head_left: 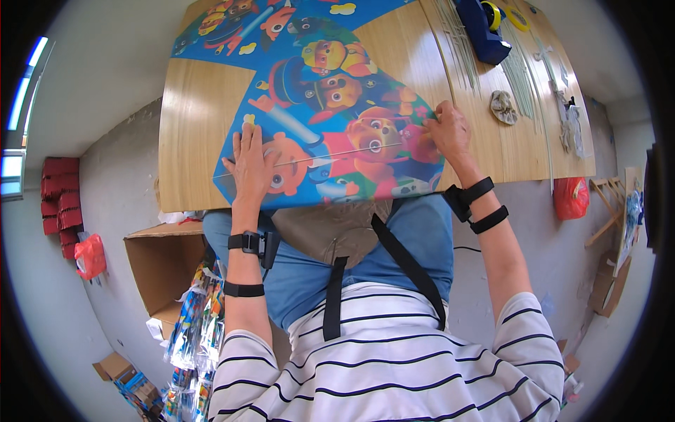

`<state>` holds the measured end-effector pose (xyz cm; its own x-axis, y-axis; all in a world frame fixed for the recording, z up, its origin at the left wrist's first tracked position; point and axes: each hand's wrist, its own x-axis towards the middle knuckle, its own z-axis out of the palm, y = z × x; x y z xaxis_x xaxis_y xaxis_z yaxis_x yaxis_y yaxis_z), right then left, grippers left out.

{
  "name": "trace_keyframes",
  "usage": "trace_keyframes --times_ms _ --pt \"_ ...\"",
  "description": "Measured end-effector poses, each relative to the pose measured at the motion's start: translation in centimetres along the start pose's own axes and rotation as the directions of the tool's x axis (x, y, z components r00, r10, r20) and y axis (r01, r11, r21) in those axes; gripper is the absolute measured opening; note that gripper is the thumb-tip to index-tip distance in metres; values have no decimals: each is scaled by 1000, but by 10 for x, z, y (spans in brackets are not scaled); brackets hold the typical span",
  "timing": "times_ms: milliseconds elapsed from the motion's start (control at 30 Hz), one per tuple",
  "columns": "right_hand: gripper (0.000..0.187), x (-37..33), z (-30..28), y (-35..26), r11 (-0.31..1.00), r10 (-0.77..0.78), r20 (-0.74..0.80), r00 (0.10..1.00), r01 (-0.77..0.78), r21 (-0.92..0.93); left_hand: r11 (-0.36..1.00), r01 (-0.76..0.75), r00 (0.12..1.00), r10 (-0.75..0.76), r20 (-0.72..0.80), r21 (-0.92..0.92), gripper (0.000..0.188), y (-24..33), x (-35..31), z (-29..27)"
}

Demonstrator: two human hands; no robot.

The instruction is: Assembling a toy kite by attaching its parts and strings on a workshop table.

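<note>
A blue kite sail (pixel 330 165) printed with cartoon dogs and a child lies across the near part of the wooden table. A thin pale rod (pixel 337 152) runs crosswise over it, from near my left hand toward my right. My left hand (pixel 251 160) lies flat on the sail's left part, fingers spread, beside the rod's left end. At the right edge of the sail, my right hand (pixel 448 131) is closed, its fingertips pinching the edge. Whether a rod tip is also in that pinch is hidden.
Thin rods (pixel 519 81), a blue tape dispenser (pixel 485 32), a yellow tape roll (pixel 517 19) and a crumpled beige piece (pixel 503 107) lie on the table (pixel 200 126) to the right. An open cardboard box (pixel 158 271) and plastic-wrapped packs (pixel 193 323) stand at my left.
</note>
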<state>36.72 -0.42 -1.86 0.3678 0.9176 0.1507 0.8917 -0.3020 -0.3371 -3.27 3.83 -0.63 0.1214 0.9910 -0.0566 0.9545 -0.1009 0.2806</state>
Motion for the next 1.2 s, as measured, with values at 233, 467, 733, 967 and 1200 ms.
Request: trace_keyframes --times_ms 233,467,733,967,1200 --pt "15 -2 -2 0 972 160 152 975 -182 150 1000 3 1000 -3 12 0 66 0 2 1" --pt "11 -15 3 12 991 48 -29 998 -44 124 1000 -16 1000 16 4 2 64 -1 9 5" --pt "7 -33 -8 -12 950 75 -10 997 -68 305 999 -28 1000 28 10 -19 63 -3 12 5" --pt "13 -51 0 -41 872 -33 38 999 11 489 951 -277 926 226 -304 -138 31 -16 -2 6" --pt "13 -55 3 -48 876 -10 60 998 -20 481 898 -417 850 331 -410 -139 8 19 -20 8"
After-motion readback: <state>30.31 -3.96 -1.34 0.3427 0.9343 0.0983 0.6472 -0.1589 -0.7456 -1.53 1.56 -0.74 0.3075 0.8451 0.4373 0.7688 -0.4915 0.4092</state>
